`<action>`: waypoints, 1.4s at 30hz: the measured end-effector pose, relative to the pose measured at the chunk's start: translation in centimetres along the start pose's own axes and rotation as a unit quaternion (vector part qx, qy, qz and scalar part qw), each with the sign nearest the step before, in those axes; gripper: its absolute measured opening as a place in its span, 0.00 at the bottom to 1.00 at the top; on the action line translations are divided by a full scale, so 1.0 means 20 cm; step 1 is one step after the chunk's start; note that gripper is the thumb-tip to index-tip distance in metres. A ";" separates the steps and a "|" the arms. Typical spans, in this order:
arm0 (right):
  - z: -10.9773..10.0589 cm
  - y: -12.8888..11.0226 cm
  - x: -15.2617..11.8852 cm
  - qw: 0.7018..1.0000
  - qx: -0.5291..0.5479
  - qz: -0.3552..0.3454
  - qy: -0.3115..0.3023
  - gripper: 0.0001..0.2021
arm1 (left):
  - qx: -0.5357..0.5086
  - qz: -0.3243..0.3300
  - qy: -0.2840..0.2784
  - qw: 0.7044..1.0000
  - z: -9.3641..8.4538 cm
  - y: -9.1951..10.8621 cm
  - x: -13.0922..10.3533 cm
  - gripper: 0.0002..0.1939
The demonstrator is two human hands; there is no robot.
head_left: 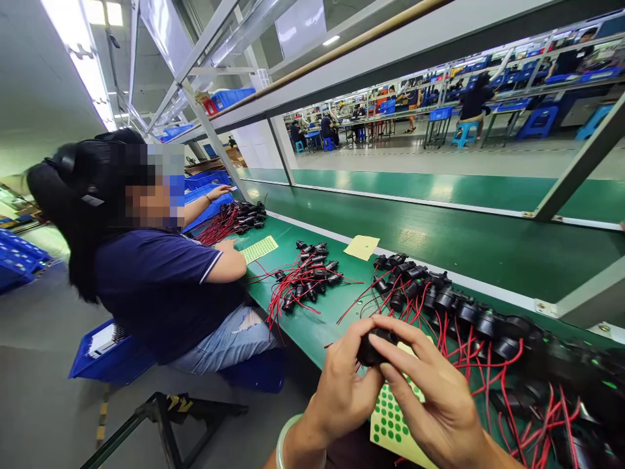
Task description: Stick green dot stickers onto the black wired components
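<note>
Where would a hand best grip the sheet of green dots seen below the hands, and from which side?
Probably by the lower-left corner of the sheet of green dots, pinching its narrow margin from the left: it looks thin, and that corner shows uncovered, while the right hand covers part of its right side. The left hand holds a black part, so would need freeing first.

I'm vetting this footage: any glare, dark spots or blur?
Head view: ceiling light blown out, upper left; head view: pale glare on the green belt; head view: held black part too dark for detail; head view: piled parts at lower right murky and soft.
</note>
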State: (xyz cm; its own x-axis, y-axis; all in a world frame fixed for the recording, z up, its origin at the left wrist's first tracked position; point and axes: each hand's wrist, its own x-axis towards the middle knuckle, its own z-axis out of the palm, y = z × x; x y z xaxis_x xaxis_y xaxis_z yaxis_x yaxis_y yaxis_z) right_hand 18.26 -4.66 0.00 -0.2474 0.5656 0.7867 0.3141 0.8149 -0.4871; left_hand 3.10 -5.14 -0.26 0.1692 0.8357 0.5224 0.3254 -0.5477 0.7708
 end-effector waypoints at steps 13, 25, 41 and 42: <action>0.00 -0.02 -0.01 0.999 -0.029 -0.015 0.015 0.15 | 0.064 0.023 0.059 0.996 0.01 0.02 0.00 0.20; 0.03 0.06 -0.10 0.998 0.050 0.041 0.020 0.16 | -0.087 -0.155 0.046 0.983 0.01 0.00 -0.04 0.11; -0.06 0.04 -0.05 0.999 -0.028 0.022 0.019 0.12 | -0.177 -0.201 0.009 0.963 0.09 0.02 -0.05 0.09; -0.07 0.03 -0.05 0.999 -0.029 0.010 0.010 0.12 | -0.178 -0.188 0.004 0.966 0.09 0.03 -0.05 0.09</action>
State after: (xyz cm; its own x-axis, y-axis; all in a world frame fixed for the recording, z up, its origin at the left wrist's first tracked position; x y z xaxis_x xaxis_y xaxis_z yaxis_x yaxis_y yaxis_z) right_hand 20.03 -4.87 -0.53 -0.2217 0.5790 0.7846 0.3720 0.7940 -0.4808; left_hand 4.82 -6.13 -0.99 0.0930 0.9786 0.1834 0.0206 -0.1861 0.9823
